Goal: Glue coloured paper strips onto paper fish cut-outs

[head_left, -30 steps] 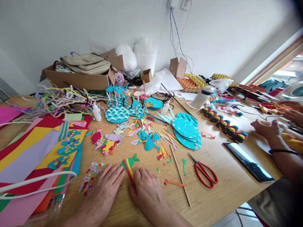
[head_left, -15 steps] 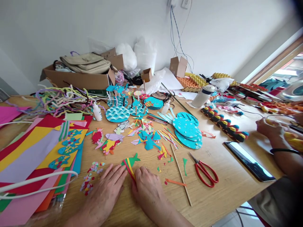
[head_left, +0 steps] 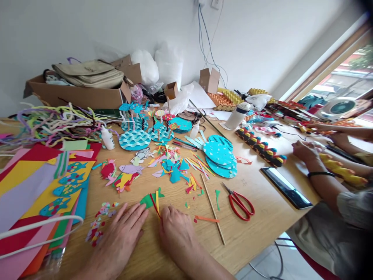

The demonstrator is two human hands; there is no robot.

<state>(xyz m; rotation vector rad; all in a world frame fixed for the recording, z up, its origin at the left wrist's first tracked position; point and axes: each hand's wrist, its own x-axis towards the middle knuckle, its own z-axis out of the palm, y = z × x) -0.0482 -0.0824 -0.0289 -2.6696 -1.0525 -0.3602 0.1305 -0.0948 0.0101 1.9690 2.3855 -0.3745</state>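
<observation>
A green paper fish [head_left: 147,200] lies on the wooden table. My left hand [head_left: 124,235] rests flat beside it, fingers stretched out and fingertips at its lower left edge. Across the fish run a narrow red paper strip [head_left: 154,205] and a yellow paper strip [head_left: 157,199], spread apart at the top and meeting lower down. Closed over their lower ends is my right hand [head_left: 177,227], its fingers curled and the grip partly hidden. Small coloured paper dots [head_left: 99,225] are scattered left of my left hand.
Red-handled scissors [head_left: 239,202] and a thin wooden stick [head_left: 212,210] lie to the right. Beyond are paper scraps [head_left: 175,169], blue discs [head_left: 220,155] and a glue bottle [head_left: 107,138]. Coloured sheets [head_left: 37,186] fill the left. Another person's hand [head_left: 305,151] works past a phone [head_left: 285,187].
The view has turned right, so everything sits farther left. The two strips lay nearly parallel; now the yellow stands more upright and the red slants away from it. My left hand stays flat.
</observation>
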